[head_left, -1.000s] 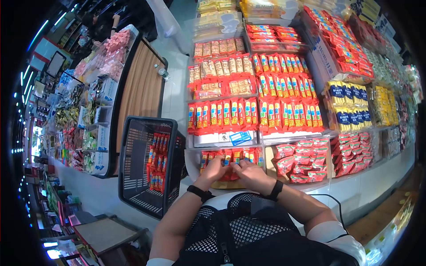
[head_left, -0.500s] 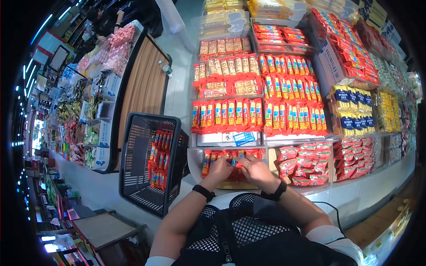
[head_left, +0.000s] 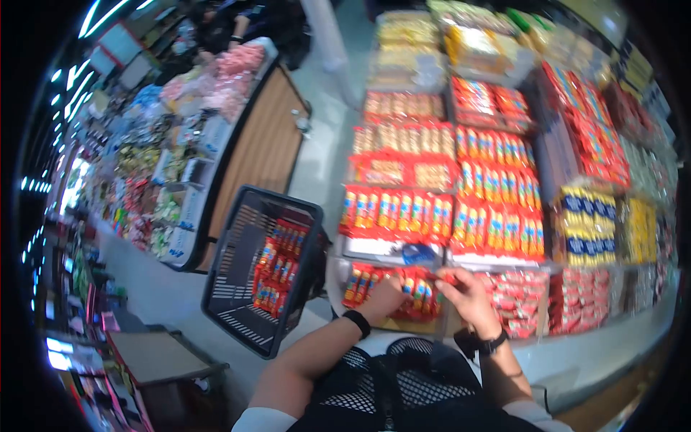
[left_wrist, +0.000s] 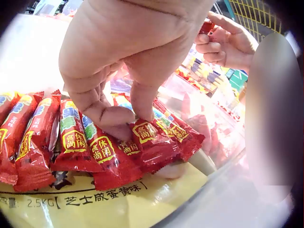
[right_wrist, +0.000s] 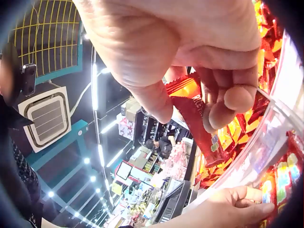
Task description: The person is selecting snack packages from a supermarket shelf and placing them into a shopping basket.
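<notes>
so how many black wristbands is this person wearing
2: the left wristband, behind the left hand gripping the binned packets; the right wristband, behind the right hand pinching a red packet. No others show.

Packets (head_left: 360,283) in bin (head_left: 335,277), basket (head_left: 229,284) L.

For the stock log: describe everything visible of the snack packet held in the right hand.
The packet is a slim red wrapper, glossy like plastic film, with an orange patch and white lettering too cut off to read. The right hand pinches its upper end between thumb and curled fingers; it hangs tilted over the clear bin of red packets. Nothing else touches it.
</notes>
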